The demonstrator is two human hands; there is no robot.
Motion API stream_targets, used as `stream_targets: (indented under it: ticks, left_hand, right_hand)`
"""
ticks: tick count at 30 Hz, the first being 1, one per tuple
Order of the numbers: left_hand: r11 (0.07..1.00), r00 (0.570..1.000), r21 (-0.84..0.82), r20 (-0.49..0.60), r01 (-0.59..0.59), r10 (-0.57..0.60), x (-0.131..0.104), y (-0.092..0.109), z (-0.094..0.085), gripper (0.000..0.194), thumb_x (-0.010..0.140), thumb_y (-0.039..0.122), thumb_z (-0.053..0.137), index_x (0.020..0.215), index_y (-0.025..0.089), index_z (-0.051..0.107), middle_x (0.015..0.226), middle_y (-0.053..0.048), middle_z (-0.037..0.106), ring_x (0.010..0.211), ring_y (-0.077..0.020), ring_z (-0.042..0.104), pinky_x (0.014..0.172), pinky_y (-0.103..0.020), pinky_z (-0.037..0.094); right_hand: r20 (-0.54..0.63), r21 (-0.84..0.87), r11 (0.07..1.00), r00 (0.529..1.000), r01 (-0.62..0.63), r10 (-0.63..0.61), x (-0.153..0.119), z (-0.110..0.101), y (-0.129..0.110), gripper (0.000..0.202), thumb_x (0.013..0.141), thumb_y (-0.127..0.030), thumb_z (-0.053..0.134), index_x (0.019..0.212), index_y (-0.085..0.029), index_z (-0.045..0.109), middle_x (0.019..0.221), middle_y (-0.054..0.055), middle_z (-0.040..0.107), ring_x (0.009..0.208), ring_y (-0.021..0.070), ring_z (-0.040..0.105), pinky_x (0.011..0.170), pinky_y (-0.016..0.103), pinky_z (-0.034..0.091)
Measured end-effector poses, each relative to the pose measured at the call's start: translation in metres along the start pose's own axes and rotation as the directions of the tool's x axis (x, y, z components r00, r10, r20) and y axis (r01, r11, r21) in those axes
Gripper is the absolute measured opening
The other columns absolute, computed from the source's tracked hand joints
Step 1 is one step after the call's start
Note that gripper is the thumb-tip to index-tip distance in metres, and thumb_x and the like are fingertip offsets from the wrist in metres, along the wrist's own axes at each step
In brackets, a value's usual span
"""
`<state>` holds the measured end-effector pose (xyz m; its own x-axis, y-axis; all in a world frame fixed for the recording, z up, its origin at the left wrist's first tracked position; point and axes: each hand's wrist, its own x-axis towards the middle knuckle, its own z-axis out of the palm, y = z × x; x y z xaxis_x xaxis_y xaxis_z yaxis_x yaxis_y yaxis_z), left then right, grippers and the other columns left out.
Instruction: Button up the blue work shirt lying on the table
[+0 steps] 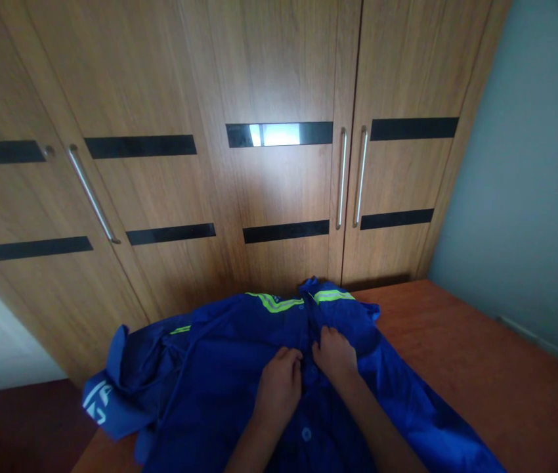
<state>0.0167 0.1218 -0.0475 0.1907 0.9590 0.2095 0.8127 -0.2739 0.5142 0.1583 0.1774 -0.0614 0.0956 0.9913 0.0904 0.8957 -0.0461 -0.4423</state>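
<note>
A dark blue button-front shirt (220,368) with yellow-green and pale reflective stripes lies spread over a reddish-brown surface. My left hand (280,380) is closed on the shirt's front edge, just left of the opening. Across the opening, my right hand (335,353) has its fingers curled on the other front edge. The two hands are a little apart, and my fingertips are partly hidden. Below them a round button (306,433) shows on the front. White lettering marks a folded blue part (106,404) at the left.
Behind the shirt stands a wooden wardrobe (279,190) with dark inlaid strips and metal handles (342,177). The reddish-brown tabletop (466,348) extends to the right, up to a grey-blue wall (530,197). Dark floor (18,420) shows at the lower left.
</note>
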Motion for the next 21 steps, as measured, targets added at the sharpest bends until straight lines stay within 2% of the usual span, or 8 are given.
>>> stream_targets:
  ticks: [2,6,10,12,16,19,21]
  left_hand:
    - [0.998,1.000,0.061,0.002,0.015,-0.015,0.012,0.002,0.000,0.027,0.086,0.012,0.042,0.100,0.022,0.063,0.098,-0.005,0.065,0.088,-0.0156,0.063,0.078,-0.023,0.044]
    - [0.988,0.999,0.152,0.010,0.031,-0.033,0.047,0.005,0.005,0.025,0.087,0.020,0.047,0.109,0.021,0.059,0.106,-0.007,0.064,0.093,-0.0171,0.063,0.080,-0.025,0.044]
    - [0.982,0.996,0.188,0.077,0.034,-0.050,0.078,0.002,0.016,0.011,0.079,0.018,0.057,0.087,0.020,0.065,0.089,-0.008,0.069,0.087,-0.0226,0.065,0.076,-0.029,0.045]
    - [0.982,0.993,0.186,0.103,0.038,-0.058,0.083,-0.001,0.022,0.011,0.075,0.014,0.058,0.080,0.020,0.065,0.085,-0.009,0.070,0.085,-0.0243,0.066,0.074,-0.030,0.045]
    - [0.987,0.991,0.146,0.099,0.071,-0.086,0.080,-0.009,0.031,0.016,0.076,0.010,0.052,0.080,0.019,0.064,0.083,-0.012,0.071,0.081,-0.0263,0.067,0.069,-0.032,0.044]
    - [0.993,0.992,0.061,0.079,0.099,-0.103,0.078,-0.016,0.034,0.016,0.073,0.009,0.052,0.077,0.019,0.064,0.079,-0.010,0.071,0.077,-0.0257,0.067,0.065,-0.031,0.043]
    - [0.993,0.992,-0.029,0.063,0.112,-0.110,0.080,-0.020,0.035,0.014,0.070,0.009,0.054,0.071,0.020,0.062,0.075,-0.007,0.071,0.074,-0.0232,0.067,0.064,-0.029,0.042]
  right_hand:
    - [0.025,0.067,0.997,0.999,-0.029,0.027,0.003,0.004,0.011,0.017,0.079,-0.018,0.052,0.091,-0.017,0.064,0.096,0.014,0.068,0.091,0.0263,0.065,0.072,0.032,0.044]
    - [0.049,0.261,0.962,0.996,-0.082,0.072,0.012,0.004,0.027,0.012,0.076,-0.021,0.054,0.078,-0.021,0.066,0.081,0.007,0.070,0.085,0.0231,0.065,0.068,0.029,0.041]
    - [0.058,0.509,0.854,0.994,-0.107,0.090,0.019,0.002,0.034,0.014,0.074,-0.025,0.053,0.071,-0.020,0.066,0.073,0.002,0.068,0.076,0.0189,0.063,0.064,0.025,0.041]
    - [0.069,0.632,0.766,0.993,-0.122,0.100,0.020,0.001,0.035,0.019,0.076,-0.031,0.052,0.077,-0.019,0.067,0.070,0.002,0.066,0.070,0.0172,0.062,0.059,0.023,0.041]
    - [0.096,0.796,0.588,0.989,-0.144,0.113,0.020,0.000,0.035,0.030,0.072,-0.037,0.053,0.089,-0.016,0.066,0.066,0.002,0.063,0.060,0.0150,0.058,0.051,0.022,0.039]
    - [0.095,0.858,0.501,0.993,-0.118,0.071,0.019,0.000,0.032,0.024,0.067,-0.036,0.055,0.079,-0.017,0.065,0.062,-0.001,0.060,0.055,0.0126,0.053,0.049,0.021,0.037]
    - [0.067,0.875,0.477,0.997,-0.079,0.044,0.019,0.003,0.029,0.020,0.065,-0.036,0.056,0.071,-0.018,0.062,0.059,-0.002,0.057,0.053,0.0115,0.050,0.049,0.021,0.035]
